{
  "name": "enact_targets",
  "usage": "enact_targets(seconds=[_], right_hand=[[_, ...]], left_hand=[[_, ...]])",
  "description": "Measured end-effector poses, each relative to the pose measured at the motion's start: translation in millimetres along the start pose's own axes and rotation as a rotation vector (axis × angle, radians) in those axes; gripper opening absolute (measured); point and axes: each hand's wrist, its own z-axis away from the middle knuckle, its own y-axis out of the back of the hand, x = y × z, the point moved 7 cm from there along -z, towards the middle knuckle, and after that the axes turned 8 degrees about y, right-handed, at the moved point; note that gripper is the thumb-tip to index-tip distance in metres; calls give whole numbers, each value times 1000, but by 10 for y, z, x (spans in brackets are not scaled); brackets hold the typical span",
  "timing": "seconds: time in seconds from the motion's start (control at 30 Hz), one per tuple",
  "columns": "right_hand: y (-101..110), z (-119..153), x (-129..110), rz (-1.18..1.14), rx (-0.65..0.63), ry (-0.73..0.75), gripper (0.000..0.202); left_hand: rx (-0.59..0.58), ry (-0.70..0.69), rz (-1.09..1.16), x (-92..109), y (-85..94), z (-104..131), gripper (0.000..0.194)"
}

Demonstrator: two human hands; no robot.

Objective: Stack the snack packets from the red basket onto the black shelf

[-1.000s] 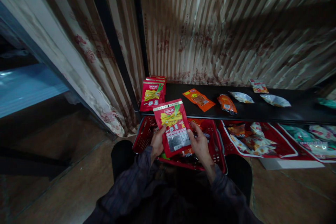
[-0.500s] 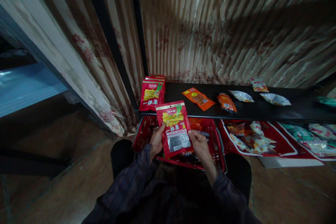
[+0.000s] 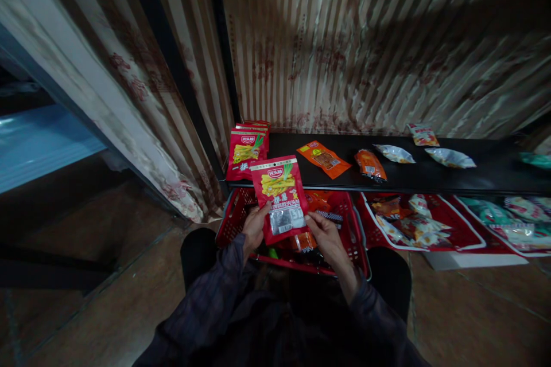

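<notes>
A red snack bag [image 3: 280, 192] with yellow sticks and green scallion printed on it is held between my two hands. My left hand [image 3: 255, 228] pinches its left edge, and my right hand [image 3: 326, 236] grips the lower right edge. The bag hangs above a red shopping basket [image 3: 353, 235] that stands between my knees with orange and dark packets in it. Just beyond the held bag, a stack of matching red snack bags [image 3: 245, 149] leans at the left end of the black shelf [image 3: 275, 146], partly covered by it.
On the shelf lie an orange flat packet [image 3: 323, 158], an orange plump packet [image 3: 370, 165] and several white packets [image 3: 395, 153]. More red baskets [image 3: 467, 235] with snack bags stand below to the right. A black post [image 3: 172, 57] and striped curtain [image 3: 310, 40] bound the shelf.
The red snack bag has moved slightly up and away, toward the shelf's stack, and now covers part of it. Both hands still hold it, and the view has shifted a little.
</notes>
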Motion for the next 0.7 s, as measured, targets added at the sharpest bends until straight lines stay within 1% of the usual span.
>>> enact_targets(seconds=[0.13,0.27,0.37,0.4,0.47,0.53,0.57,0.63,0.7], right_hand=[[71,-2,66,11,51,5,48],[86,0,86,9,150,72,45],[82,25,153,-32,232,69,42],[81,31,185,-47,244,60,41],[79,28,232,-38,230,51,39],[80,12,218,65,178,88,37],[84,6,175,155,156,137,34],[97,14,22,387,162,283,29],[74,59,-169,629,201,454,31]], left_hand=[[-7,10,-7,4,-4,-8,38],[-6,-7,8,-44,-12,-16,40],[-18,-28,17,-59,-23,-20,41],[-23,-30,16,-58,-27,-19,42],[-30,-29,1,-47,-34,-14,43],[-31,-25,-23,-31,-39,-7,41],[-28,-26,-33,-23,-40,-5,39],[-22,-30,-41,-17,-44,-4,38],[-22,-33,-41,-27,-54,-8,39]])
